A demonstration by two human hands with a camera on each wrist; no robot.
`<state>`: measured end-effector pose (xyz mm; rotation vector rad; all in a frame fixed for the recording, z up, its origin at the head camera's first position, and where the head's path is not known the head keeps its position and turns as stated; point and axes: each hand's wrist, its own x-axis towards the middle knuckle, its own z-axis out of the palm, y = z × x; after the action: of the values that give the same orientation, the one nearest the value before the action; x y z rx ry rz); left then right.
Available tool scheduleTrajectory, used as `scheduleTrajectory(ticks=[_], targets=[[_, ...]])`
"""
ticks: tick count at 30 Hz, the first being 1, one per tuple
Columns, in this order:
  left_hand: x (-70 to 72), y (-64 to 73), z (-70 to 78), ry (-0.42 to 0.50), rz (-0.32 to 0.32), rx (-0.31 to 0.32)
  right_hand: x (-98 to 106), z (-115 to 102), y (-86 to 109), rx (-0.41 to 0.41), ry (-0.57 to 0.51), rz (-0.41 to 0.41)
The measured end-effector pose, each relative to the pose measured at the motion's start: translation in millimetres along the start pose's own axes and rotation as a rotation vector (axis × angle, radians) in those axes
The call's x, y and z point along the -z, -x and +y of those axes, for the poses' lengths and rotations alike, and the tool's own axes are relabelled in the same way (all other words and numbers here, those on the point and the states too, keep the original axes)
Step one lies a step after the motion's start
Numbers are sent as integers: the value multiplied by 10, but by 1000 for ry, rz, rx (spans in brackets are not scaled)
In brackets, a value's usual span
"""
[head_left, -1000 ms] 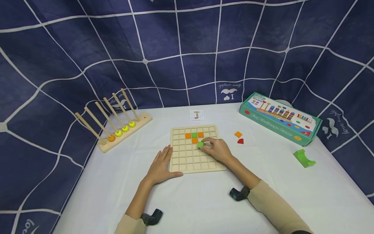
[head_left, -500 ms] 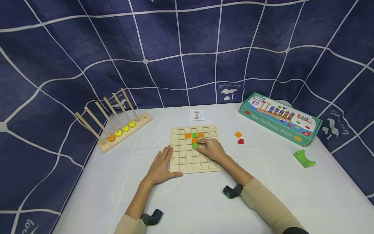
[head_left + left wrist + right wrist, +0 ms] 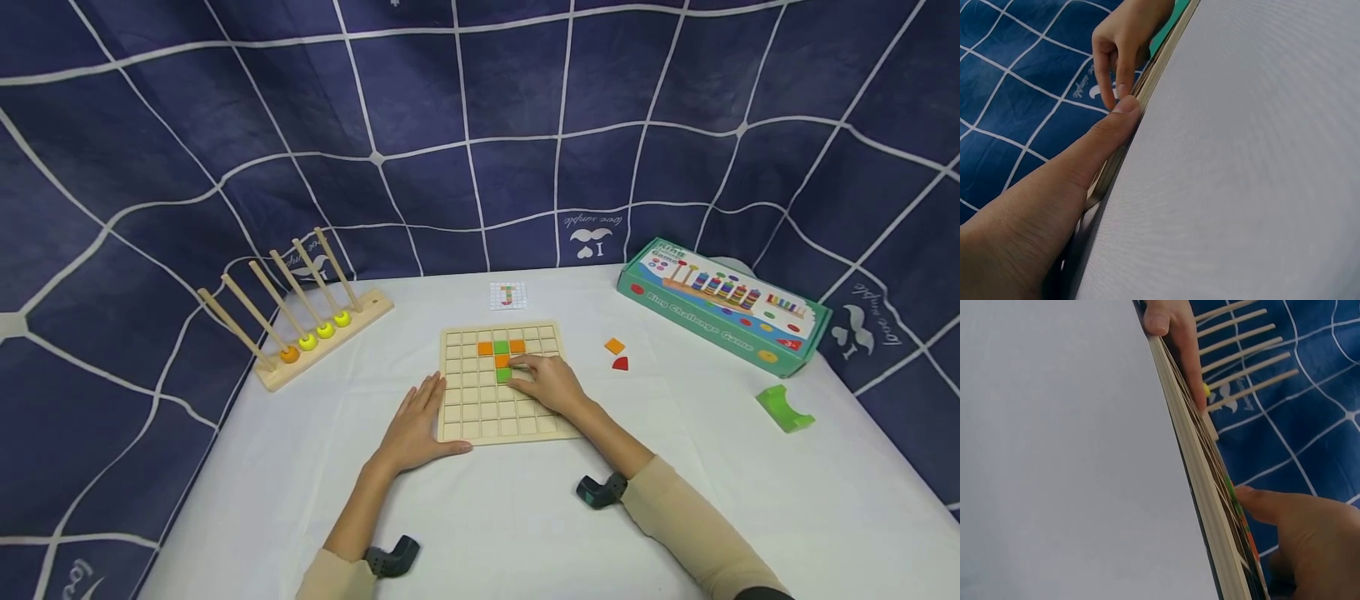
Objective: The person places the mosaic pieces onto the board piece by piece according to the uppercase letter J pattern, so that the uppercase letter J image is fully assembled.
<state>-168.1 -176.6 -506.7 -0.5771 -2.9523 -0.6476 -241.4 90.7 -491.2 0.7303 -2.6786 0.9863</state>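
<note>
Bright, even light – soft shadows; head view bows at edges, wrist views blurred

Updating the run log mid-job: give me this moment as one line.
left hand: flat, steadying board edge | right hand: fingertips on green tile in grid | loose: orange tile, red piece

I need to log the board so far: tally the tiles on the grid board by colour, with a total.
Orange tiles: 3
Green tiles: 2
Total on the grid board: 5
The right hand rests on the lower green tile; the left hand rests flat at the board's edge.
</note>
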Motion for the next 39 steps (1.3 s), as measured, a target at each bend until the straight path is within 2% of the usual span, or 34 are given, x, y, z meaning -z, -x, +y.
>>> scheduleTrajectory(ticks=[7,15,19,22,25,30,39], targets=[[-13,8,-6,7,4,3,236,155,76,-89,-46,57],[-8,-9,0,9,-8,-9,617,560,251,-142,87,231],[-1,-10,6,1,-8,-10,774,753,344,-205,143,313],[2,-7,6,3,2,-11,857,834,391,-263,165,341],[-2,-5,5,6,13,-15,900,874,414,-322,183,325],[-14,-1,7,7,31,-30,917,888,426,-408,195,248],[9,-5,2,-2,9,-24,904,896,437,-474,179,207]])
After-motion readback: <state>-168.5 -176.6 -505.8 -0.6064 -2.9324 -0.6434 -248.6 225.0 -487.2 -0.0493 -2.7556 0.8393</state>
